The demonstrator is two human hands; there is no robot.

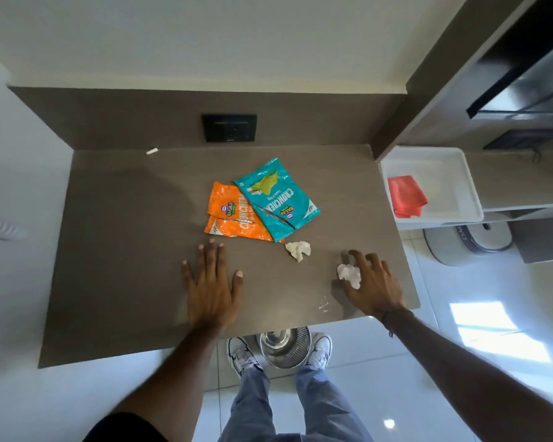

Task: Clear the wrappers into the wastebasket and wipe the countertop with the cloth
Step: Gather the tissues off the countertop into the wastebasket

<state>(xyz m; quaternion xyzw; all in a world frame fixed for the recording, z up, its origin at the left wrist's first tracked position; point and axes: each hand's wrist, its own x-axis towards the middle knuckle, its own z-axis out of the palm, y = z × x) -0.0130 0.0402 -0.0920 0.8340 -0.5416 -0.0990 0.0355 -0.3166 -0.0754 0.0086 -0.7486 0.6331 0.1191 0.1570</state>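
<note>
Two risks | right hand (372, 282) closing on crumpled tissue (349, 275), grip unsure, may drop short of steel wastebasket (285, 347) at 6 o'clock | left hand (210, 287) spread flat on countertop (125, 250); wrappers (259, 202) at 12 may slide.

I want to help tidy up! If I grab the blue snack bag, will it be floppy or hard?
Probably floppy: the teal wrapper lies flat, creased and torn open. It looks empty, so likely very light. Its shiny film may be slippery, and it overlaps the orange wrapper, which might slide along.
</note>
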